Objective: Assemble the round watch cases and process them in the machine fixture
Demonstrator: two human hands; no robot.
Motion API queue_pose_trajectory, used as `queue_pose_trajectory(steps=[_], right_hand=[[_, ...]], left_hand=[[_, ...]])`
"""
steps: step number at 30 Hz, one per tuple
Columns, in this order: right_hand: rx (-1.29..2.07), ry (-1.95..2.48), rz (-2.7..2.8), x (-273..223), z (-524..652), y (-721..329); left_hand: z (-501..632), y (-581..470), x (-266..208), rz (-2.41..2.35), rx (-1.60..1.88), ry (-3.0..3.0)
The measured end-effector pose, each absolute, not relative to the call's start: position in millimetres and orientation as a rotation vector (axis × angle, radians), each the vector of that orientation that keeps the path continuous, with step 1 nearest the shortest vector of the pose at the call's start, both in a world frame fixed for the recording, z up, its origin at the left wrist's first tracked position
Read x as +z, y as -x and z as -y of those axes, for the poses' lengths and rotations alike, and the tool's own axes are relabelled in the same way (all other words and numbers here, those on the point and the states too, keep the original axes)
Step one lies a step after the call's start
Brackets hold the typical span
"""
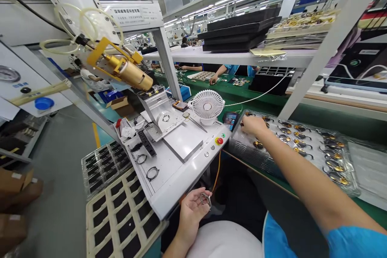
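Low in front of me, my left hand [193, 209] has its fingers curled round a small metal ring-shaped part [206, 200]. My right hand [253, 125] is stretched out to the far left corner of a clear plastic tray [319, 160], fingers bent down and pressed together. What those fingertips hold, if anything, is hidden. Rows of round, dark and amber parts with short black tails lie in the tray, one of them, a round part [258, 144], just below my right hand. Similar clear trays are stacked underneath.
A white machine bench [169, 193] carries a metal fixture [165, 115], a white fan [208, 107], a red button [219, 141] and loose dark rings [152, 173]. A gold cylinder head [136, 75] hangs above. Compartmented cream tray [133, 246] stands lower left. Co-workers' hands show beyond the shelf.
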State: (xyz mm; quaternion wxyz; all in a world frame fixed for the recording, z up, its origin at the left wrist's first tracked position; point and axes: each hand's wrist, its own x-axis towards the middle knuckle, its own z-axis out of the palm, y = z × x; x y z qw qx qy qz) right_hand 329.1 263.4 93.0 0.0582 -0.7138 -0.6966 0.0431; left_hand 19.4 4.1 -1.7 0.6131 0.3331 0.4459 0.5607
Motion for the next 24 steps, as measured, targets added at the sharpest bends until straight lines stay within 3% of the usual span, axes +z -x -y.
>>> queue_pose_trajectory(steps=[9,16,24], right_hand=[[0.212,1.852,1.929,89,-220,-332],[0.897,1.004,1.818,56,-112,-260],[0.726,0.783,1.939,42,-71,-223]], left_hand=[[-9,-11,-6,-0.896,1.228,-0.706],[-28,-16,15,-0.672,1.079,-0.747],[-33,-2,21,-0.627,0.892,-0.765]])
